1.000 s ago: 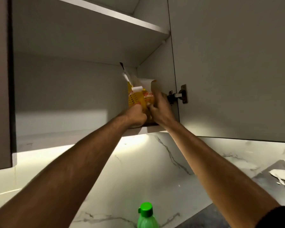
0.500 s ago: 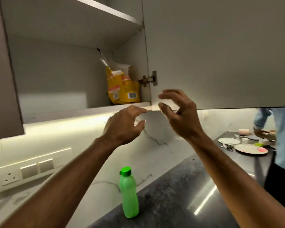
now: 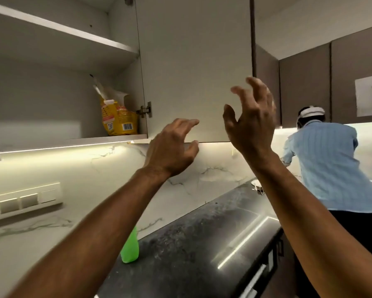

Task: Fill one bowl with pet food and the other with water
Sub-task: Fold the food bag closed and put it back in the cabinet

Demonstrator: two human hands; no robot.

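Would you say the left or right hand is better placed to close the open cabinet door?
Probably the right hand: it is raised, open, in front of the cabinet door near its free edge; the left hand sits lower.

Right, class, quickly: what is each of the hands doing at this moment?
Left hand: open, fingers curled, holding nothing.
Right hand: open, fingers spread, holding nothing.

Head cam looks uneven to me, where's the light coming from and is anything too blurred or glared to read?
Head view: the under-cabinet strip lights the marble wall brightly, the cabinet interior stays dim; glare streaks the dark counter; both hands, left and right, are slightly motion-blurred; the yellow bag label is unreadable; wide-angle bending at edges.
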